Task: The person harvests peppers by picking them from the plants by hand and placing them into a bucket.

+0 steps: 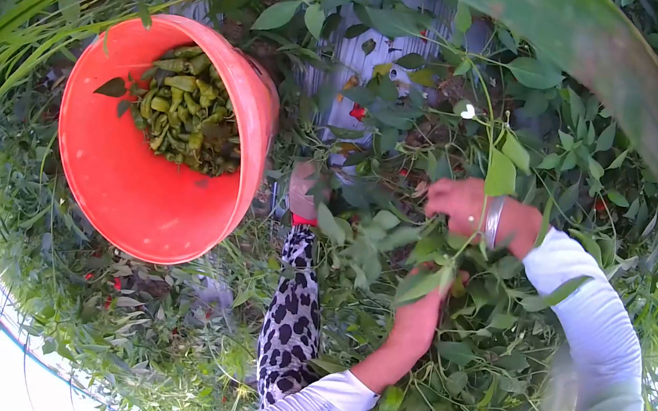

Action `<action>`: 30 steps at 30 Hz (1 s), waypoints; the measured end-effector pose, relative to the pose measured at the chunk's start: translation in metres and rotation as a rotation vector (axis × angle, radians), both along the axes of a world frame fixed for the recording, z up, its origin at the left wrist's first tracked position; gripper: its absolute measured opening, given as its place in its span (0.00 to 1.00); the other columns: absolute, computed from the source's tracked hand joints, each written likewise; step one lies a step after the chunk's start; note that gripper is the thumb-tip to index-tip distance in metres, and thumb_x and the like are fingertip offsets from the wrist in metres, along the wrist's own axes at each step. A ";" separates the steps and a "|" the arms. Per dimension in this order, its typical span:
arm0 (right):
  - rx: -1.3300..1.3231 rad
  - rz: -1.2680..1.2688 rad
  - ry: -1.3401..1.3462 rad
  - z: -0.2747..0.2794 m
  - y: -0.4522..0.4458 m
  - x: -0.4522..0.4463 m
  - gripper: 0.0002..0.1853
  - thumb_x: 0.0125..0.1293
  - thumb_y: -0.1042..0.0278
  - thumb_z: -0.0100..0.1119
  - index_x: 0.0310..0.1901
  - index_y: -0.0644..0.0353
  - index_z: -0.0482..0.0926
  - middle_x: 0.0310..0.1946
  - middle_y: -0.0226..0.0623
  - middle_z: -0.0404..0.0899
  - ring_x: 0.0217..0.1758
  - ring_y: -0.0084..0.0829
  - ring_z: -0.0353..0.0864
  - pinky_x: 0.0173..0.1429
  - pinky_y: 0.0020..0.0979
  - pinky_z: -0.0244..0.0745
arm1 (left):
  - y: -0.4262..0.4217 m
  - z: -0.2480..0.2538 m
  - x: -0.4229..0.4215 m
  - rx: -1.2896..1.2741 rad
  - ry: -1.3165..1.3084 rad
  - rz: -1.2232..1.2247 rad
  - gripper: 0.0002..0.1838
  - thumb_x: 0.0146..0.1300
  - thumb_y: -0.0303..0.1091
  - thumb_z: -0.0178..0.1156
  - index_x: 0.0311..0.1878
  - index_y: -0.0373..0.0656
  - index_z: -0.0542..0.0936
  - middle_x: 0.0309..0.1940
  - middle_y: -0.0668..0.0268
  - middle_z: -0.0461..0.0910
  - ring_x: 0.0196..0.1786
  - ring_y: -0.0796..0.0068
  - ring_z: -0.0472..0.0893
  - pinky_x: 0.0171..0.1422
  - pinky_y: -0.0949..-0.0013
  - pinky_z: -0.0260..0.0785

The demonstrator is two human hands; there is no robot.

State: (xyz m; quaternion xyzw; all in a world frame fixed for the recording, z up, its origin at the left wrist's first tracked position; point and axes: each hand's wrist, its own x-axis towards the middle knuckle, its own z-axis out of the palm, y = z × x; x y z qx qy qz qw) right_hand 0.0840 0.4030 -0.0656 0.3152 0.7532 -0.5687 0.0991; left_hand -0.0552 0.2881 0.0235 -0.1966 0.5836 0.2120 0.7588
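Observation:
Both my hands are in among green pepper plants (376, 261). My right hand (460, 205), with a silvery bracelet (493, 221) at the wrist, shows its back and its curled fingers; whatever is between them is hidden. Just below it, my left hand (432, 303) reaches up into the foliage, and a broad leaf (420, 285) covers most of its fingers. To the left, a tilted red-orange bucket (103, 176) opens towards me. Green peppers (188, 108) lie piled in it, along with a few leaves.
A leg in spotted trousers (293, 313) stands between bucket and plants, its foot (304, 190) beside pale ground sheeting (383, 62). A long blurred leaf (543, 19) arches across the top near the camera. Small red peppers (358, 112) show among the leaves.

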 end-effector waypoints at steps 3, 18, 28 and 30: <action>-0.032 0.101 -0.259 0.031 -0.005 -0.023 0.24 0.42 0.78 0.57 0.47 0.56 0.74 0.49 0.45 0.71 0.43 0.48 0.77 0.45 0.41 0.76 | 0.008 0.011 0.006 0.232 0.209 -0.393 0.17 0.65 0.32 0.51 0.55 0.37 0.68 0.44 0.59 0.78 0.45 0.68 0.76 0.50 0.70 0.66; -0.012 -0.249 -0.323 -0.109 0.039 -0.154 0.27 0.48 0.72 0.56 0.54 0.67 0.67 0.37 0.58 0.78 0.43 0.50 0.78 0.50 0.42 0.73 | 0.017 0.005 -0.012 -0.268 -0.066 -0.318 0.18 0.67 0.35 0.48 0.56 0.37 0.70 0.48 0.62 0.76 0.49 0.71 0.76 0.53 0.68 0.68; -0.047 -0.106 -0.173 -0.030 0.079 -0.109 0.14 0.46 0.71 0.55 0.38 0.61 0.78 0.34 0.50 0.78 0.43 0.50 0.76 0.48 0.43 0.71 | -0.016 -0.010 -0.003 0.016 -0.016 -0.004 0.17 0.64 0.39 0.54 0.54 0.42 0.73 0.47 0.66 0.77 0.47 0.77 0.76 0.48 0.73 0.67; 0.053 -0.204 -0.085 -0.021 0.069 -0.085 0.15 0.44 0.74 0.56 0.39 0.60 0.78 0.34 0.49 0.77 0.42 0.50 0.76 0.47 0.43 0.71 | -0.001 -0.007 -0.012 -0.027 0.085 -0.061 0.16 0.63 0.41 0.56 0.51 0.45 0.74 0.46 0.69 0.78 0.47 0.79 0.77 0.40 0.76 0.63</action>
